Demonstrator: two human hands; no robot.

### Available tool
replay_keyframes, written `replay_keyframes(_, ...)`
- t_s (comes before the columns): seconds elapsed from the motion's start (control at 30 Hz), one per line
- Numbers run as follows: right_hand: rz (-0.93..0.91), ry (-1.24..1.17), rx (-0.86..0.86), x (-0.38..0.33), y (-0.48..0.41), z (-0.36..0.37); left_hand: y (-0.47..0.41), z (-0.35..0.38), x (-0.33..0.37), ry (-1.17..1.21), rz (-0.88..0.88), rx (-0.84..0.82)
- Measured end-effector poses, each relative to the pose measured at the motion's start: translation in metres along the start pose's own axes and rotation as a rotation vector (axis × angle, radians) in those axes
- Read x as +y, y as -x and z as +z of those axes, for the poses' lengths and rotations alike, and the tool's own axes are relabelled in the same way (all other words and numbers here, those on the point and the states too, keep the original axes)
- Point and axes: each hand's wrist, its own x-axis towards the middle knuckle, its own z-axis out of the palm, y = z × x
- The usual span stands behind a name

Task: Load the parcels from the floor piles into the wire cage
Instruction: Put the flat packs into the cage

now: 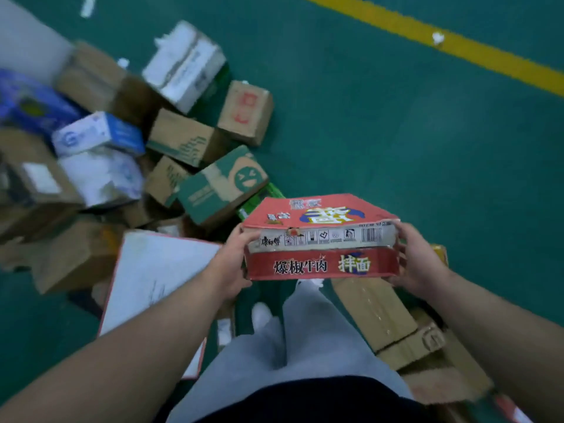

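Green painted floor (396, 132) fills most of the view, and it is crossed in the upper right corner by a yellow line (457, 47), on which a small white scrap (438, 38) is lying. On the left side a pile of parcels (183, 138) is spread over the floor; much of it is blurred. In this pile a brown box with a green smiling face (222, 184), a small brown box with red marks (247, 111) and a white and blue box (97, 132) can be made out, all tilted and leaning on each other. A flat red box (320, 236) with printed Chinese characters and a barcode is held in the air in the middle of the view, above the near edge of the pile and touching no other parcel. Its left end is grasped by the left hand (235, 261) and its right end by the right hand (418, 261), with the fingers of both hands curled round the edges. Below the left forearm a large flat white box (152, 270) with a red border is lying. Flattened brown cardboard (372, 309) is seen on the floor under the right forearm. Grey trousers (305, 346) and one white shoe (261, 315) of the person are visible between the arms.
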Motion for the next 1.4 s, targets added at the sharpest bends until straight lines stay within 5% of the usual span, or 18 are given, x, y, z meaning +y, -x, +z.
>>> replay_keyframes(0.4, -0.259, 0.823, -0.094, 0.099, 0.085, 0.156, 0.122, -0.16, -0.222, 0.569, 0.082, 0.221)
replay_keyframes(0.83, -0.393, 1.63, -0.53, 0.448, 0.196, 0.262, 0.31, -0.25, -0.586, 1.415, 0.0, 0.576)
replay_keyframes(1.23, -0.187, 2.094, -0.618, 0.67, 0.317, 0.331, 0.398, -0.261, -0.748, 2.154, -0.199, 0.798)
replay_keyframes(1.4, -0.208, 2.248, -0.81, 0.774, 0.266, 0.38, 0.412, -0.272, -0.784, 2.253, -0.25, 0.891)
